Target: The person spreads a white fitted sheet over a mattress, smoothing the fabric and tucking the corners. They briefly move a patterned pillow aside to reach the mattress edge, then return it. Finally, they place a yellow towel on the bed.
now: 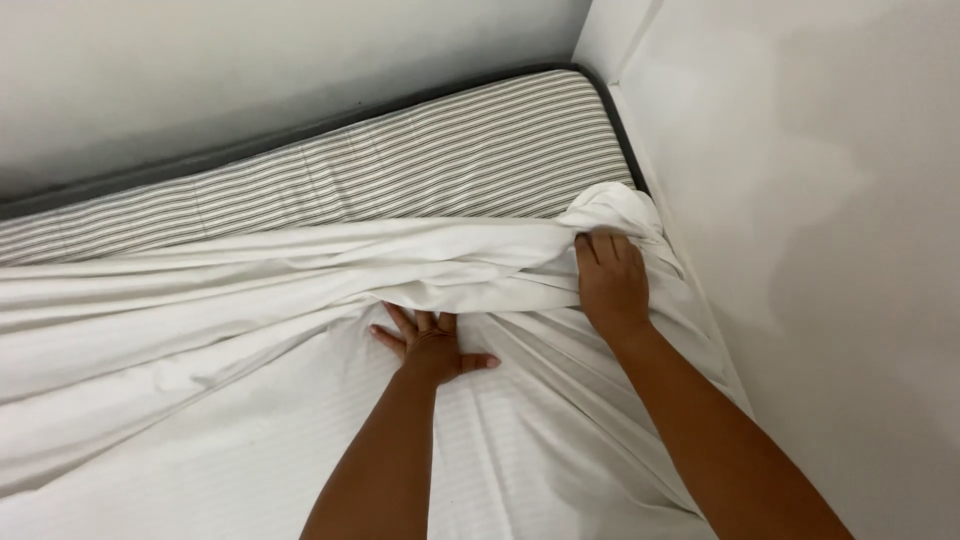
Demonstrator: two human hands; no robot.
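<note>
Left hand (432, 345) fingers (403, 322) hidden under sheet (300, 300).

Rumpled white cotton sheet (200, 330), faint self-stripe, lower frame. Grey-and-white pinstriped mattress (420, 160), dark grey edging, upper middle. Plain white walls (830, 200), right.

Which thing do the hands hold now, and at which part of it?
The right hand grips the white sheet at its bunched edge near the mattress corner. The left hand only presses flat on the sheet.
</note>
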